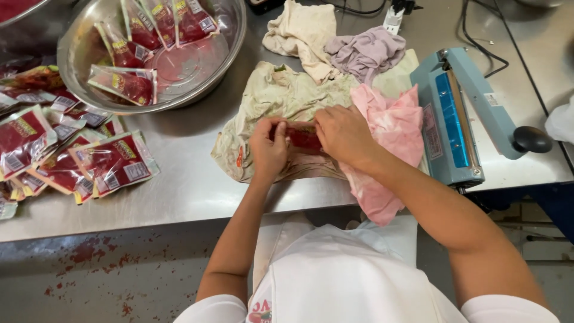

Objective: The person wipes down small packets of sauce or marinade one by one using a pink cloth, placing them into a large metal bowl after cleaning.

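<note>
A stainless steel worktop [179, 185] runs across the scene, its near edge dropping to a grey floor [89, 275] spattered with red stains. At the middle, a stained beige cloth [281, 98] lies spread out, with a pink cloth [391, 128] overlapping its right side and a cream rag [302, 30] and a lilac rag [365, 51] bunched at the far side. On the beige cloth sits a red sauce packet [304, 137] — the left hand [269, 149] pinches its left end, the right hand [344, 134] covers its right part, both grips closed on it. A blue heat sealer [457, 113] stands to the right, black cables [478, 24] trailing behind it. Far left, a steel bowl [230, 48] holds several more packets; a heap of red packets [72, 155] spreads on the worktop at left, cut off by the frame's edge. Most of the held packet is hidden under the fingers, so its shape is hard to make out.
</note>
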